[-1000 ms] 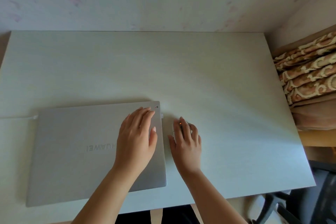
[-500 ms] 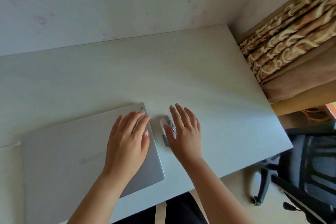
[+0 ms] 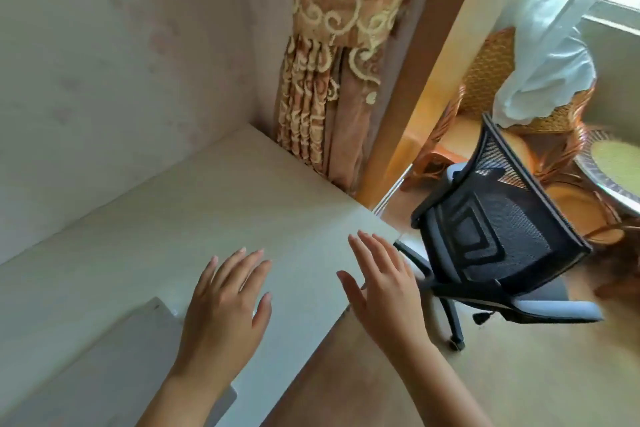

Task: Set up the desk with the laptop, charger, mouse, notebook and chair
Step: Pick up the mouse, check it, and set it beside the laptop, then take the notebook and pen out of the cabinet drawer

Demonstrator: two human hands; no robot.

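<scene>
The closed silver laptop point(image 3: 104, 367) lies on the pale desk point(image 3: 194, 211) at the lower left. My left hand point(image 3: 225, 308) hovers open over the laptop's right edge, fingers spread, holding nothing. My right hand point(image 3: 384, 288) is open too, fingers apart, raised over the desk's front right corner. The mouse is hidden, probably under my left hand. A black mesh office chair point(image 3: 491, 246) with a grey seat stands on the floor to the right of the desk, turned away from it. No notebook or charger shows.
A patterned brown curtain point(image 3: 329, 80) hangs at the desk's far right corner beside a wooden post point(image 3: 412, 80). Wicker furniture point(image 3: 491, 80) and a white sheer curtain point(image 3: 547, 45) stand behind the chair. Bare floor point(image 3: 519, 374) lies in front of the chair.
My view has swung right, bringing the chair into sight. My right hand has lifted off the mouse and moved right toward the desk corner. My left hand has slid off the laptop lid.
</scene>
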